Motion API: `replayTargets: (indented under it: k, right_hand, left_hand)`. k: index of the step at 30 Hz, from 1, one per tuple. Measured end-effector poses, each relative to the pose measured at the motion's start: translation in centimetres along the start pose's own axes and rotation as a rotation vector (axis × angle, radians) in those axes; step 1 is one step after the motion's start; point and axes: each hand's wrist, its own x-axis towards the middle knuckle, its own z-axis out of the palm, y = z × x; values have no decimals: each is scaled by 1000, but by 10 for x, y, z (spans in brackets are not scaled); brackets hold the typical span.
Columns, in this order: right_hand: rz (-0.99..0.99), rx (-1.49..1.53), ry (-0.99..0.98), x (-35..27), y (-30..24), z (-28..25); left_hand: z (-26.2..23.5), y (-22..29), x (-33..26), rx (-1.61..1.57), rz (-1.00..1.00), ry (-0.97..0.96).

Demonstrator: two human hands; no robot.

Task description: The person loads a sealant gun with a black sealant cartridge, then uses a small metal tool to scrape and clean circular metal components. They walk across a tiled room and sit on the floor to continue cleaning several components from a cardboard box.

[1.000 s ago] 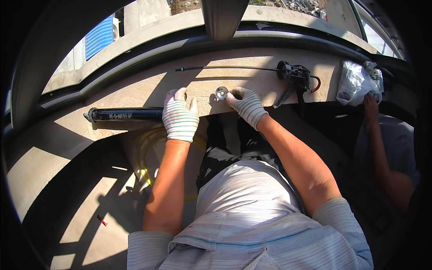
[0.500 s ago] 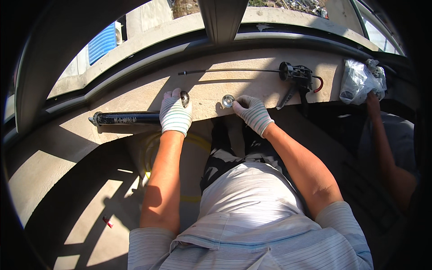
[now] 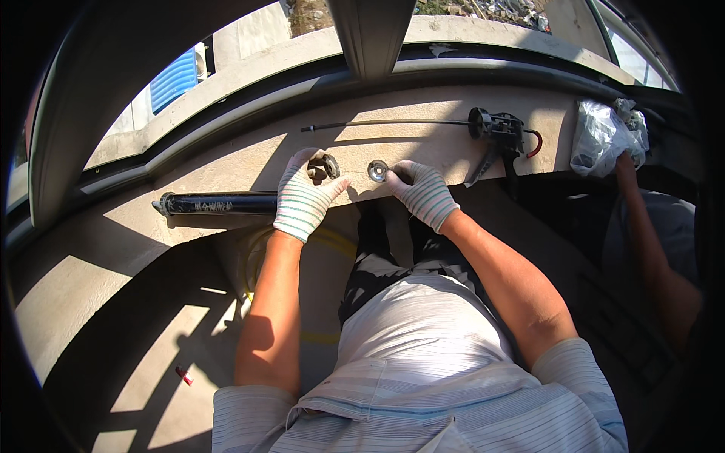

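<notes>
My left hand [image 3: 304, 192], in a white glove with green stripes, pinches a dark round cup-like part [image 3: 331, 167] between thumb and fingers over the concrete sill. In my gloved right hand [image 3: 420, 190] a round metal washer [image 3: 377, 171] with a hole in its middle is held by its edge, thumb and fingers closed on it. The two parts are a short way apart. Beside my left hand lies a black tube [image 3: 219, 203] with pale lettering, its right end hidden behind the hand. Beyond my hands rests a black caulking gun handle [image 3: 502, 132] with a long thin rod [image 3: 393, 122].
The concrete sill [image 3: 181, 177] curves under a dark window frame [image 3: 366, 38]. At its right end, a co-worker's hand [image 3: 627, 164] touches a clear plastic bag [image 3: 600, 140]. Below the sill, a yellow hose [image 3: 332, 240] lies coiled, and a small red object [image 3: 183, 375] is on the floor.
My left hand has turned and opened its grip a little, showing more of the dark cup-like part. The washer in my right hand has shifted slightly left.
</notes>
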Motion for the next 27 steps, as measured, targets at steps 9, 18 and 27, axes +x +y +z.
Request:
replayTargets:
  k: [9, 18, 27]
  right_hand:
    - [-536, -409, 148, -10, -34, 4]
    - [-844, -694, 218, -13, -39, 7]
    - [-974, -868, 164, -19, -45, 4]
  left_hand:
    - [9, 6, -19, -376, -72, -51]
    - [19, 2, -31, -507, -120, -79]
    - [27, 7, -37, -553, -18, -77]
